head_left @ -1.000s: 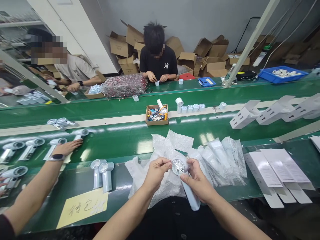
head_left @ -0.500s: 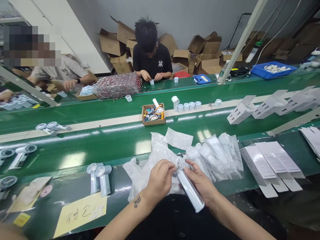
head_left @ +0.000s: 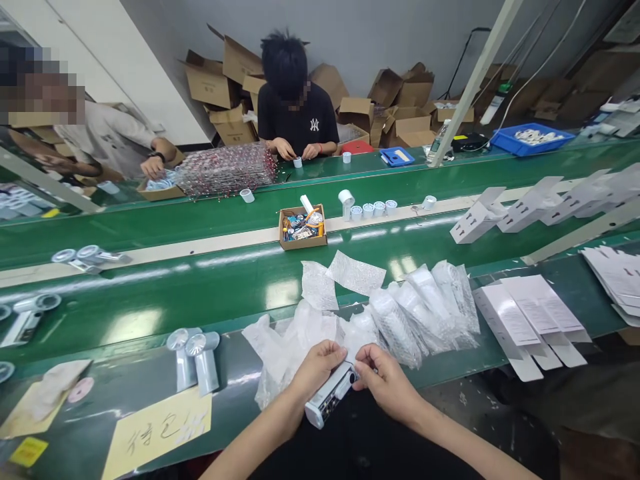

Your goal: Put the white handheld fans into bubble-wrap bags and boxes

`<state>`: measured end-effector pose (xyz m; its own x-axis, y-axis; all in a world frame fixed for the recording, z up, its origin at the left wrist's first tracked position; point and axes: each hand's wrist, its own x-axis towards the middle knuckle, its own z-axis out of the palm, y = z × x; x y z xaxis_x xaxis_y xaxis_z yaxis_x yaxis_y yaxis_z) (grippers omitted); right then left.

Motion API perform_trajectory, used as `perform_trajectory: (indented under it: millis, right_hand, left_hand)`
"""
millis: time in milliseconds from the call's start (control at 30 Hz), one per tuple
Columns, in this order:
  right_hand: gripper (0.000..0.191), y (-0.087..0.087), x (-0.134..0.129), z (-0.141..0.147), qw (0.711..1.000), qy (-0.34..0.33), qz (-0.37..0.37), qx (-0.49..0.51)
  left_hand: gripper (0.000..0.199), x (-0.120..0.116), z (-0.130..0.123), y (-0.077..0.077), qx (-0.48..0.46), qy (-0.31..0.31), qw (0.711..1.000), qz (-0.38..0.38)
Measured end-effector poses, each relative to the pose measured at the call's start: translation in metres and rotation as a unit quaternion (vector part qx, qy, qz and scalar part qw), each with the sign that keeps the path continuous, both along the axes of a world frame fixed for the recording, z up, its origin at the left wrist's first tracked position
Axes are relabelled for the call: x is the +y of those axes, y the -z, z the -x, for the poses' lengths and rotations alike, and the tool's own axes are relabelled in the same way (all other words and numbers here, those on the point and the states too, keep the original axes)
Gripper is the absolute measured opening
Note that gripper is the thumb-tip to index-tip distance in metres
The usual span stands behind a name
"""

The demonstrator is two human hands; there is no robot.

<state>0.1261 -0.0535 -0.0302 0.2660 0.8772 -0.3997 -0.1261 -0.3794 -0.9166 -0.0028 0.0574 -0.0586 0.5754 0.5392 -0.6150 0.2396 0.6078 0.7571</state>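
Note:
My left hand (head_left: 316,371) is closed around a light blue handheld fan (head_left: 327,400), its handle slanting down to the left. The handle's exposed side faces up and shows dark inner parts and a pale panel. My right hand (head_left: 387,385) pinches the fan near the upper end of the handle, beside a small black spot. Fingers and bubble wrap hide most of the fan's head. Just beyond both hands lie loose bubble wrap sheets (head_left: 295,337). Several fans in bubble wrap bags (head_left: 425,307) lie to the right.
Two similar fans (head_left: 203,363) stand at left by a yellow paper sign (head_left: 155,433). White open boxes (head_left: 523,313) lie at right. A small carton of parts (head_left: 303,243) sits beyond the green belt (head_left: 225,280). Two co-workers sit across, one in a black shirt (head_left: 300,120).
The fan has been turned over, so its handle now points down-left with the inner parts showing. My right hand has moved from along the handle to its upper end.

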Motion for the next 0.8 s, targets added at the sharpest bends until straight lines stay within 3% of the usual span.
perform_trajectory:
  millis: [133, 233, 333, 400, 500, 567, 633, 700, 800]
  right_hand:
    - [0.024, 0.007, -0.001, -0.002, 0.998, -0.051, -0.026, -0.014]
    - [0.022, 0.010, 0.004, -0.004, 0.993, -0.067, -0.071, -0.073]
    - [0.023, 0.013, 0.011, -0.006, 0.989, -0.033, -0.091, -0.115]
    - [0.025, 0.015, 0.011, -0.007, 0.989, 0.029, -0.080, -0.122]
    - [0.046, 0.013, 0.004, -0.004, 0.993, 0.118, -0.008, 0.029]
    - [0.067, 0.005, -0.001, -0.001, 0.972, 0.124, 0.037, 0.198]
    - [0.078, -0.007, -0.003, 0.002, 0.945, 0.136, 0.058, 0.292]
    - [0.078, -0.019, 0.000, 0.004, 0.937, 0.172, 0.070, 0.295]
    - [0.067, -0.028, 0.006, 0.004, 0.945, 0.184, 0.073, 0.260]
  left_hand:
    - [0.053, -0.004, 0.004, 0.012, 0.012, -0.026, 0.995, 0.100]
    - [0.047, 0.000, 0.001, 0.012, 0.000, -0.025, 0.997, 0.075]
    - [0.040, 0.001, -0.004, 0.004, 0.030, -0.063, 0.998, -0.011]
    - [0.034, -0.003, -0.005, -0.003, 0.047, -0.082, 0.989, -0.110]
    - [0.020, -0.011, 0.000, -0.014, 0.044, -0.047, 0.956, -0.287]
    - [0.016, -0.013, 0.006, -0.020, 0.031, 0.015, 0.917, -0.398]
    - [0.015, -0.012, 0.011, -0.025, 0.018, 0.080, 0.863, -0.498]
    - [0.016, -0.010, 0.014, -0.032, 0.020, 0.135, 0.788, -0.600]
    - [0.021, -0.009, 0.013, -0.042, 0.014, 0.187, 0.651, -0.736]
